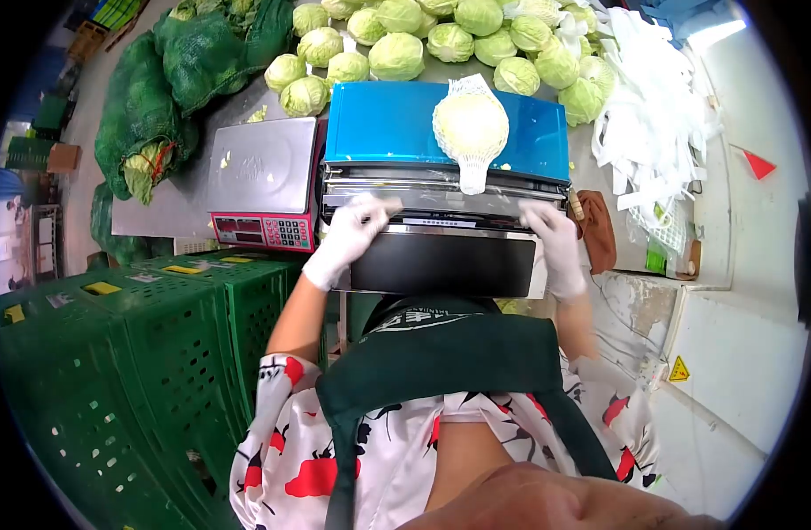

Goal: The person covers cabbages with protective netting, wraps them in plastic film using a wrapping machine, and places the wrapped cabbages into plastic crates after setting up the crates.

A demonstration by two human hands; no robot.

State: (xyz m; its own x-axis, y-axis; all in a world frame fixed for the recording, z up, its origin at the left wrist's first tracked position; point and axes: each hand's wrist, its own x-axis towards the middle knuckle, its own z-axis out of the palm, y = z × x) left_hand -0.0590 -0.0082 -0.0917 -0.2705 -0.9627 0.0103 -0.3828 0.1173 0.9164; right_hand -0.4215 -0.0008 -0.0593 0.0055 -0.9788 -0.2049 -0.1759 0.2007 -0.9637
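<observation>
A blue-topped film wrapping machine [379, 124] stands in front of me. A cabbage in a white foam net [470, 126] lies on its blue top, right of the middle. Clear plastic film [449, 202] stretches across the machine's front rollers. My left hand [357, 231], in a white glove, is closed at the left part of the film, fingers pinched. My right hand [554, 243], also gloved and slightly blurred, is closed at the film's right end. Below both hands is a dark flat plate [449, 263] on the machine's front.
A red-framed scale [264, 168] stands left of the machine. Loose cabbages [396, 56] are piled behind it. Green net sacks [140, 106] lie at the back left, white foam nets [652, 115] at the right. Green crates [87, 353] stand at the lower left, beside a brown cloth [597, 231] far opposite.
</observation>
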